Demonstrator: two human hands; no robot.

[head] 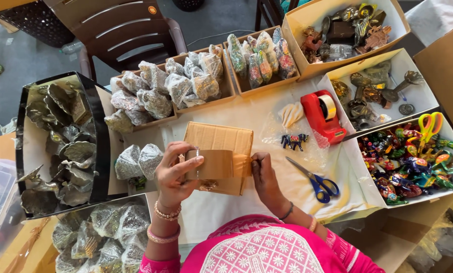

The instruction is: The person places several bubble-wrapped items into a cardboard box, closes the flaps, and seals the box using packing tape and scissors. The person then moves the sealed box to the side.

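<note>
A small brown cardboard box (217,139) lies on the white-covered table in front of me. My left hand (173,172) grips a roll of brown packing tape (211,164) held over the box's near part. A strip of tape runs from the roll to the right. My right hand (263,169) pinches the strip's free end at the box's right edge.
Blue-handled scissors (315,181) lie right of my hand, a red tape dispenser (323,115) and a small painted elephant figure (293,141) beyond. Cardboard trays of wrapped items (186,83), metal figures (373,88) and colourful toys (413,162) ring the table. A black tray of metal leaves (60,141) stands left.
</note>
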